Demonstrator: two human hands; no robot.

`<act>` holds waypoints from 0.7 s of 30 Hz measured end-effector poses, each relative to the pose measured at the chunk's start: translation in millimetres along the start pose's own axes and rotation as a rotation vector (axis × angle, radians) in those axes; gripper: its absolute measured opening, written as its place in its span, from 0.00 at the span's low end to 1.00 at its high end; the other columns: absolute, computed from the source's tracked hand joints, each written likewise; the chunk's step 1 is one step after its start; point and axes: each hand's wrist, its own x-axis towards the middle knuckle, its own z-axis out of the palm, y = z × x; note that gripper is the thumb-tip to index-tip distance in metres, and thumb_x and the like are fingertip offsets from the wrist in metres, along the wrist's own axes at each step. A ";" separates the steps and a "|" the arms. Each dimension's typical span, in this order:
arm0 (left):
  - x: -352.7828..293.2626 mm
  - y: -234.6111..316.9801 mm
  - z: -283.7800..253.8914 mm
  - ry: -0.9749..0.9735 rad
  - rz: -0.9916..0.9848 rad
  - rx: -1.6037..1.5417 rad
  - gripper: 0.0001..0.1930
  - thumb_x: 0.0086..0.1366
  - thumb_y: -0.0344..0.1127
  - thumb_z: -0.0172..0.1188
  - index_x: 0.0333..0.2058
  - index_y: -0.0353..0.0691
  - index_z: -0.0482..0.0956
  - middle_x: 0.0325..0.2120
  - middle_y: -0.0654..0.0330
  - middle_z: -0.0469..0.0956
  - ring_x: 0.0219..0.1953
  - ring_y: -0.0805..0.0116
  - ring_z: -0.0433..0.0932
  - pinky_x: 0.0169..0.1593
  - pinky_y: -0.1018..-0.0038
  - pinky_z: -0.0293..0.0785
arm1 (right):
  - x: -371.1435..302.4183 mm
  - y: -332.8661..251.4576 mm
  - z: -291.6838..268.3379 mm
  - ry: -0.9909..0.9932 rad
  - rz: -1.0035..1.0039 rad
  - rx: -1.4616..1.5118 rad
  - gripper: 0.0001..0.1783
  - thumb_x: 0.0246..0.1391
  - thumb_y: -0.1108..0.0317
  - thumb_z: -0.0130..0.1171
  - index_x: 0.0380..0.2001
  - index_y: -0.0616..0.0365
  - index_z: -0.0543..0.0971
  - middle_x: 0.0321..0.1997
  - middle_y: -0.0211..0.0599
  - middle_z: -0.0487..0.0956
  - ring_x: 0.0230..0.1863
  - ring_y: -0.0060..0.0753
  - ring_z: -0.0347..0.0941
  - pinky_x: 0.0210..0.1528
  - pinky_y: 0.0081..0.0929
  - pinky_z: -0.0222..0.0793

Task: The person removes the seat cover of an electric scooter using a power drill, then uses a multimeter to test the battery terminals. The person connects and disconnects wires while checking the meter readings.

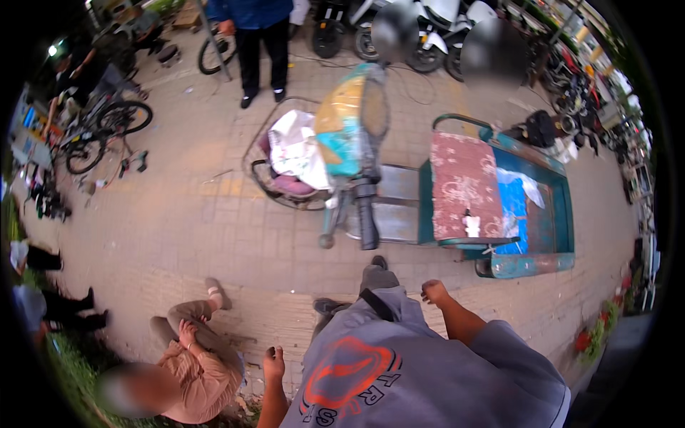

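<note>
My left hand (273, 364) hangs low by my side, fingers curled in loosely, with nothing seen in it. It is nearest to the person seated at lower left. Off to my other side, my right hand (434, 292) is also loosely curled and touches nothing. In front of me stands a green cargo tricycle (569, 214). Its black handlebar grip (367, 217) points toward me, apart from both hands. A patterned red cloth (462, 182) covers its seat, with a small white thing (472, 224) on top. Blue sheeting (514, 214) lies in the cargo bed.
A front basket (260, 182) holds white cloth (296, 146) and a purple item. A seated person (203, 371) is close at left; a standing person (260, 57) is beyond the tricycle. Parked scooters (428, 43) line the far side; a bicycle (121, 118) stands far left, potted plants (596, 335) right.
</note>
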 end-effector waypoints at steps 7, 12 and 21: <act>17.3 -118.9 -41.2 0.002 -0.255 -0.190 0.22 0.64 0.46 0.54 0.39 0.27 0.77 0.31 0.47 0.80 0.34 0.63 0.78 0.39 0.69 0.73 | -44.0 -62.5 95.8 -0.234 0.104 -0.399 0.32 0.58 0.40 0.46 0.41 0.63 0.77 0.32 0.46 0.81 0.32 0.43 0.79 0.36 0.43 0.74; 30.7 -96.9 -51.4 -0.006 -0.320 -0.431 0.20 0.65 0.43 0.53 0.41 0.27 0.77 0.29 0.55 0.79 0.30 0.69 0.76 0.36 0.71 0.72 | -48.2 -128.9 152.4 -0.244 0.066 -0.563 0.38 0.56 0.34 0.45 0.40 0.64 0.78 0.36 0.48 0.80 0.35 0.44 0.79 0.39 0.44 0.73; 89.5 -85.9 -134.7 0.061 -0.418 -0.541 0.21 0.65 0.42 0.54 0.43 0.25 0.75 0.30 0.55 0.79 0.30 0.69 0.77 0.36 0.73 0.73 | 54.3 -200.7 329.5 -0.349 -0.500 -0.642 0.18 0.52 0.60 0.51 0.28 0.67 0.80 0.30 0.56 0.79 0.35 0.48 0.78 0.40 0.39 0.73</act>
